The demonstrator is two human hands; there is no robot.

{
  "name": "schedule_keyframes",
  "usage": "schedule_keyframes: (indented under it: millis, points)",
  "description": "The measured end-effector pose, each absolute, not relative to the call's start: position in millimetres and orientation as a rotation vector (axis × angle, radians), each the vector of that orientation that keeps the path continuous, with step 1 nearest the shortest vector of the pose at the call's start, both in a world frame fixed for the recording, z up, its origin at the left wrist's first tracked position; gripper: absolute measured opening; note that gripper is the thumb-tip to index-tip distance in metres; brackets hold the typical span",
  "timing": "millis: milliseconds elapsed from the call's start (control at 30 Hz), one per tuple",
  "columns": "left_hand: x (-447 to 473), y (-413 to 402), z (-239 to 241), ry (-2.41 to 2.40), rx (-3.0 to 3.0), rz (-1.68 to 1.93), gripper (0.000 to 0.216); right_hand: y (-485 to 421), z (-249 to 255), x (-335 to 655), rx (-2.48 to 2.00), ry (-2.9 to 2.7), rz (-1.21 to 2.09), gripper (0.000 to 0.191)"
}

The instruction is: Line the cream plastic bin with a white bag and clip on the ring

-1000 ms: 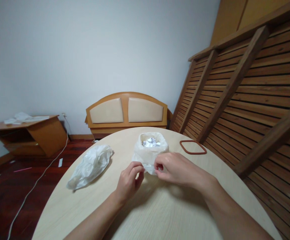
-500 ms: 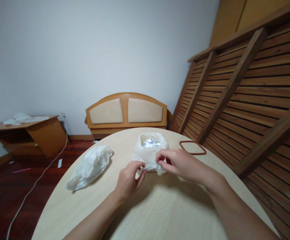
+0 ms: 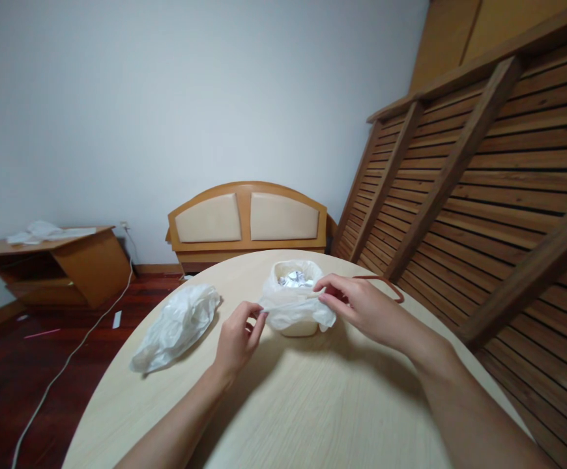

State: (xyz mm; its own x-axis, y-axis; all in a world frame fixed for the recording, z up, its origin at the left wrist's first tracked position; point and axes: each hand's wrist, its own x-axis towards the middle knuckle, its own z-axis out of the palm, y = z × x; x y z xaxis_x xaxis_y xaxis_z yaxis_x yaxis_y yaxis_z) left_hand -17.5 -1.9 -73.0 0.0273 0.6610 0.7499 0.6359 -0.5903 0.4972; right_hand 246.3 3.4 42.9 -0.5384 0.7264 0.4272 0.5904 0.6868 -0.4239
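Observation:
A white plastic bag (image 3: 296, 314) lines a small cream bin (image 3: 299, 329), its edge folded down over the outside. Crumpled silvery wrappers or paper (image 3: 296, 279) show inside the opening. My left hand (image 3: 238, 333) pinches the bag's edge at the near left, thumb against fingers. At the near right, my right hand (image 3: 349, 298) grips the same edge between thumb and fingertips. The bag is stretched between both hands, and the bin's lower front shows below it. A reddish-brown rounded frame (image 3: 391, 286) lies behind my right hand, which hides part of it.
Left on the round table (image 3: 313, 404) lies another crumpled white plastic bag (image 3: 178, 329). Beyond the table stands a wooden headboard (image 3: 247, 218). A slatted wooden panel (image 3: 498, 176) leans along the right. A low cabinet (image 3: 73, 267) and a cable (image 3: 75, 355) are at left.
My hands have moved apart and slightly upward, pulling the bag's edge taut and raising it. More of the bin's front now shows. My right hand covers more of the reddish-brown frame.

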Motion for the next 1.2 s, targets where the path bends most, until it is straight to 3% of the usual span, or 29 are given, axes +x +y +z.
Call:
schedule_keyframes:
  millis: [333,600,800,1000,1200]
  points:
    - [-19,0,-71,1.442,1.898,1.658,0.022,-2,52,242,-0.858,-2.171,0.063,0.01]
    - [-22,8,-76,1.43,1.967,1.588,0.021,-4,52,240,-0.68,-1.97,-0.032,0.003]
    - [-26,10,-79,1.514,1.982,1.532,0.026,-5,51,239,-0.632,-1.995,0.038,0.004]
    - [-30,13,-80,1.577,1.861,1.438,0.027,-2,52,243,-0.814,-2.076,0.211,0.015]
    - [-31,16,-81,1.536,1.771,1.44,0.029,23,38,264,-1.378,-1.888,0.198,0.019]
